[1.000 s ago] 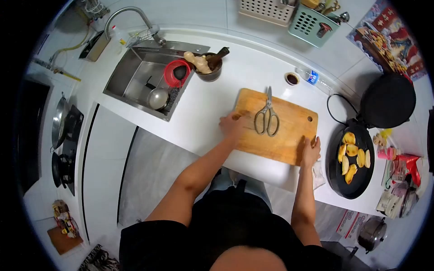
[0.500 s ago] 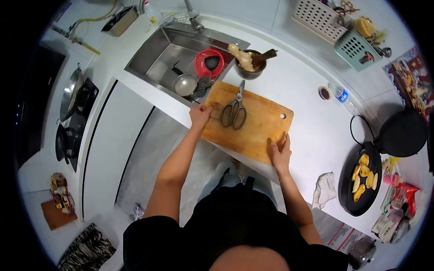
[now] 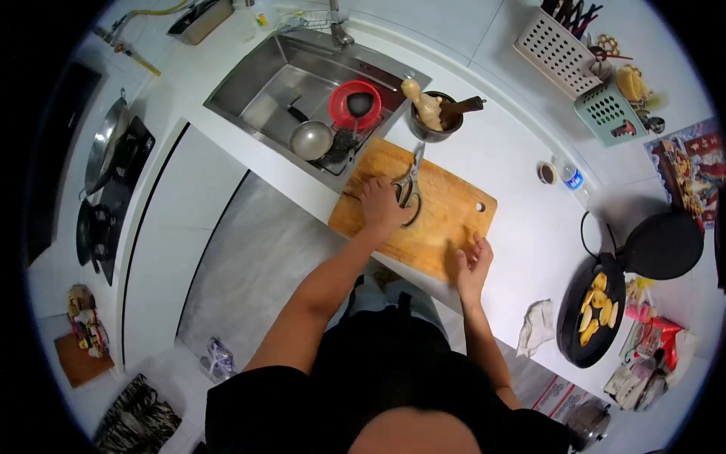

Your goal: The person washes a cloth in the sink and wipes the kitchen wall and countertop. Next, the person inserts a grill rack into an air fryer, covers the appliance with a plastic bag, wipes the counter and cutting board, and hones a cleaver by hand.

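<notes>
A wooden cutting board (image 3: pixel 446 219) lies on the white counter beside the sink. Metal scissors (image 3: pixel 412 181) rest on it, blades toward the back. My left hand (image 3: pixel 382 204) is over the board's left part, its fingers at the scissors' handle; whether it grips them is hard to make out. At the board's right front edge is my right hand (image 3: pixel 474 266), fingers apart and holding nothing. Behind the board stands a dark pot (image 3: pixel 433 135) with a knobbly pale root (image 3: pixel 429 110) and a dark brown handled tool (image 3: pixel 463 108).
The sink (image 3: pixel 265 98) at the left holds a red basin (image 3: pixel 340 106) and a ladle-like pan (image 3: pixel 311 141). On the right are a cloth (image 3: pixel 537 327), an open black electric pan (image 3: pixel 575 344) with yellow slices, a sauce dish (image 3: pixel 546 173) and a bottle (image 3: pixel 572 178).
The board with the scissors has moved left toward the sink. My left hand has left the board's left edge and reached onto the scissors. My right hand has loosened from the right edge.
</notes>
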`<move>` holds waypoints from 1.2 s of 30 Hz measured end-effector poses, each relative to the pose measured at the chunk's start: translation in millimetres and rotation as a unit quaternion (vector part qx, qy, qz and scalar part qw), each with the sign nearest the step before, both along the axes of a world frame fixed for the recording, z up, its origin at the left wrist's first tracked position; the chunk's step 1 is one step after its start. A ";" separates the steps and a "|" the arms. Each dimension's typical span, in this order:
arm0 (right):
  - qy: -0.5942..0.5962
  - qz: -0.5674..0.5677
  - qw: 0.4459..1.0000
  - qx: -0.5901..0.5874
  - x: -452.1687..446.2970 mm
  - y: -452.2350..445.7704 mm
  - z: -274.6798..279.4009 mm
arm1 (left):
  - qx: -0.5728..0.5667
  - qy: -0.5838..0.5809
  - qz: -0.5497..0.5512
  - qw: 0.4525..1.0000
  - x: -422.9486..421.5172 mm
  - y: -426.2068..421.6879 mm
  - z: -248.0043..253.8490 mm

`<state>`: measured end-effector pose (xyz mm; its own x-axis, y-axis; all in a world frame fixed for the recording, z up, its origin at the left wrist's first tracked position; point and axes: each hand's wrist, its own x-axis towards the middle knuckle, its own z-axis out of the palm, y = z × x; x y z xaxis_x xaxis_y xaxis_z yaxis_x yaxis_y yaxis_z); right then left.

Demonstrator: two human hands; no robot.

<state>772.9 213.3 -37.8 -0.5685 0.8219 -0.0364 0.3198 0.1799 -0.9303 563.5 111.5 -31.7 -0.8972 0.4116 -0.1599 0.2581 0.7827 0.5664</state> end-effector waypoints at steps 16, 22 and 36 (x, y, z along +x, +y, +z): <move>-0.011 0.326 0.667 0.670 -213.5 33.8 178.7 | 0.251 0.068 -0.277 0.925 -120.5 -75.6 169.4; 0.009 0.284 0.797 0.533 -327.8 46.8 224.5 | 0.410 0.218 -0.080 0.882 -224.3 -125.6 214.5; 0.100 -0.162 0.890 0.414 -738.5 53.8 384.0 | 0.251 -0.073 -0.077 0.962 -262.8 -261.9 85.4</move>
<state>34.3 267.1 346.2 -0.2244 0.6417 0.7334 0.3224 0.7591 -0.5655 300.7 -150.4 53.7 -0.8020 0.5967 -0.0257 0.2388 0.3597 0.9020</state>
